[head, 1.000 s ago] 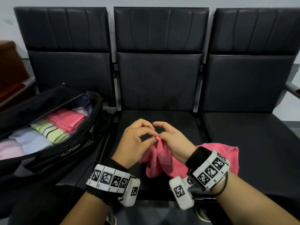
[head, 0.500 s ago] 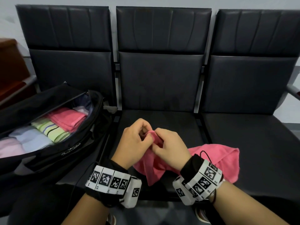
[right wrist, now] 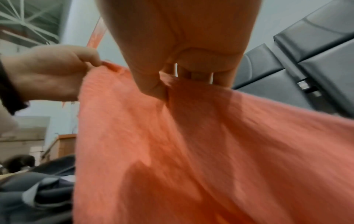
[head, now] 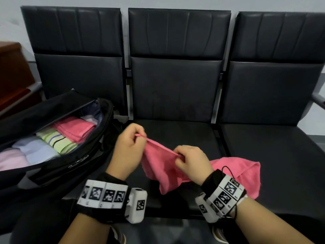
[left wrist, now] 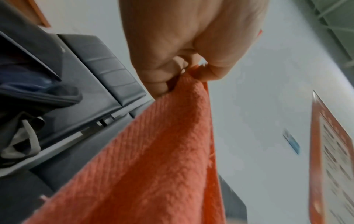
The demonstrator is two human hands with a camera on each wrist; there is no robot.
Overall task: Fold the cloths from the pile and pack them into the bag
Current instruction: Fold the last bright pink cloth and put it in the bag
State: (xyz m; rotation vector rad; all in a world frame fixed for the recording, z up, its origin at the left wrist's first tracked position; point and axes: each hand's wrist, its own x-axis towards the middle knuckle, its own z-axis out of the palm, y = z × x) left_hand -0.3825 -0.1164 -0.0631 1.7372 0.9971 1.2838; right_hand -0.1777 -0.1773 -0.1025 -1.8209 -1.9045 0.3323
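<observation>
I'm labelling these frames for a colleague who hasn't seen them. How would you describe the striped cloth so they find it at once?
Look at the open black bag on the left seat of the black bench. Folded cloths lie in a row inside; the striped cloth sits between a pink one and a pale blue one. It alone is light green with stripes.

You've got a black strap on each wrist with a white band [head: 103,194] of square black-and-white marker tags wrapped over it. The left one has a chunky white camera block [head: 138,205] on the inner side with its own tag; the right band [head: 226,192] has a similar block [head: 202,207], and a thin black cable [head: 228,170] loops up off it. Forearms are bare, no sleeves.
</observation>
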